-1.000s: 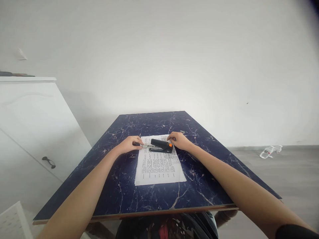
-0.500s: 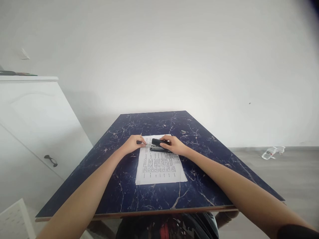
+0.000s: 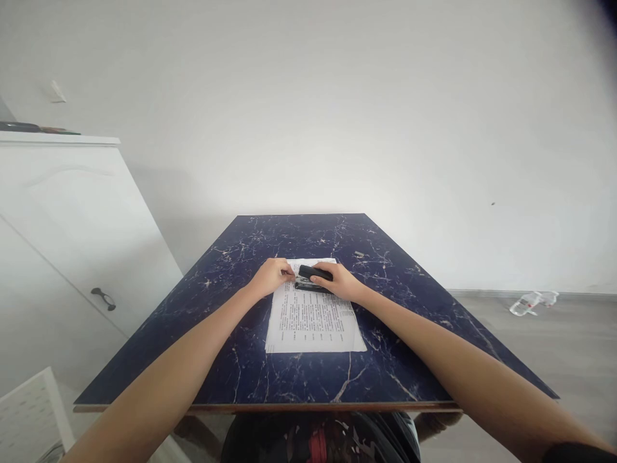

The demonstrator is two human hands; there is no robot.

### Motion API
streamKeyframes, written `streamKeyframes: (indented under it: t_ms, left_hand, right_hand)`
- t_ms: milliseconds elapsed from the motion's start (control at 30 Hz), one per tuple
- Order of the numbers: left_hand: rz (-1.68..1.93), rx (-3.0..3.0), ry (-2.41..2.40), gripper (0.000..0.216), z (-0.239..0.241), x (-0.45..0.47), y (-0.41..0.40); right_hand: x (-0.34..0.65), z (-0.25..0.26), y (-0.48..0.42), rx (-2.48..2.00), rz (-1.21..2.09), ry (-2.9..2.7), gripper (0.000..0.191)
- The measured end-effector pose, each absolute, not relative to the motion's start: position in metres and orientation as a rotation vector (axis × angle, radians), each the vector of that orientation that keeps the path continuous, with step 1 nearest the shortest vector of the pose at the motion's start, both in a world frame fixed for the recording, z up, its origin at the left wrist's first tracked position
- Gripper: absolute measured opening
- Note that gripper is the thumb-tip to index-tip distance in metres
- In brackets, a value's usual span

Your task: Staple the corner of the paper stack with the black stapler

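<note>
A black stapler (image 3: 315, 273) lies on a printed stack of paper (image 3: 313, 325), its top arm tilted up from the base. My right hand (image 3: 341, 281) wraps round its rear end from the right. At the stapler's left end, the fingers of my left hand (image 3: 276, 275) are pinched together, right against the opening. A thin metal rod that showed between them and the stapler before is now mostly hidden by the fingertips and the stapler.
The paper rests on a dark blue marbled table (image 3: 289, 382). A small light object (image 3: 359, 254) lies beyond the sheets. A white cabinet (image 3: 72, 212) stands to the left; clear plastic packaging (image 3: 533, 302) is on the floor at right.
My left hand has moved right, closing the gap to the stapler, so the thin rod has slid into it. My right hand keeps its hold. The view has shifted slightly.
</note>
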State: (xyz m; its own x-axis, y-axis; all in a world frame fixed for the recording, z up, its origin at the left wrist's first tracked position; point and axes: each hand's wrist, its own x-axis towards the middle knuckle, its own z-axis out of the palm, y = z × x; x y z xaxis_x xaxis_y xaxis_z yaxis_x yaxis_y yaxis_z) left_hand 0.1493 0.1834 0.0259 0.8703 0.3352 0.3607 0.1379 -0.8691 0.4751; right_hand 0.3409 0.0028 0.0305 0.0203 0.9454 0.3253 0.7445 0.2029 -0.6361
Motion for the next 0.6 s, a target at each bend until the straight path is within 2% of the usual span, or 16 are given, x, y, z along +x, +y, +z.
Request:
streamKeyframes:
  t_ms: [300,467,533,600]
  left_hand:
    - [0.641,2.652,0.467,0.010,0.024,0.161,0.166]
    - [0.558,2.672,0.504,0.009,0.033,0.156,0.166]
    - [0.573,2.718,0.658,0.013,0.034,0.153,0.168]
    - [0.587,2.764,0.940,0.028,0.034,0.150,0.169]
  right_hand:
    - [0.338,0.030,0.005,-1.589,0.369,-1.789,0.036]
    - [0.337,0.032,0.003,-1.618,0.287,-1.813,0.030]
    - [0.336,0.034,0.003,-1.627,0.220,-1.812,0.027]
    - [0.333,0.036,0.003,-1.623,0.159,-1.810,0.029]
